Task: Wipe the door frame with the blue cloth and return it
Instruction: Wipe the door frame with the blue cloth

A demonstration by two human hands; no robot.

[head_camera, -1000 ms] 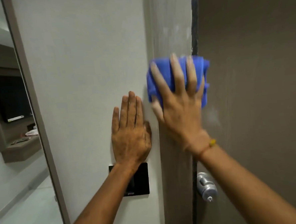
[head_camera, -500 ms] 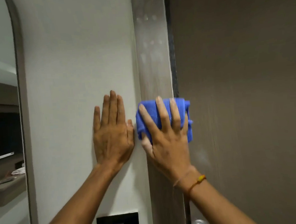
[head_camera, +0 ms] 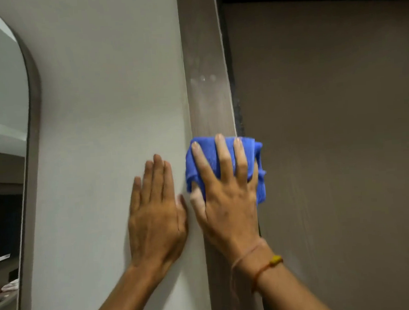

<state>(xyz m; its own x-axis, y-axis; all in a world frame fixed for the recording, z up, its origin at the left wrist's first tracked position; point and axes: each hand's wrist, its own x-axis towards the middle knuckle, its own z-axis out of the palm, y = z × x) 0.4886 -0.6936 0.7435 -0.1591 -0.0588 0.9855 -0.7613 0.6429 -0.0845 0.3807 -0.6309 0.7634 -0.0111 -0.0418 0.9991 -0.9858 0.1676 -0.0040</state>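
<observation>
Head view, right hand (head_camera: 226, 211) fingers spread pressing blue cloth (head_camera: 211, 150) on upright door frame (head_camera: 206, 59), left hand (head_camera: 156, 220) flat.

The right hand (head_camera: 225, 201) presses the blue cloth (head_camera: 222, 153) on the door frame (head_camera: 206, 82); left hand (head_camera: 157, 220) seemingly flat on wall (head_camera: 111, 100).

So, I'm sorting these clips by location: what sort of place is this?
Probably a hotel room or flat, indoors at a doorway, though that is a guess. A brown wood-look door frame stands beside a plain door, and an arched mirror on the pale wall reflects a dark screen.
</observation>
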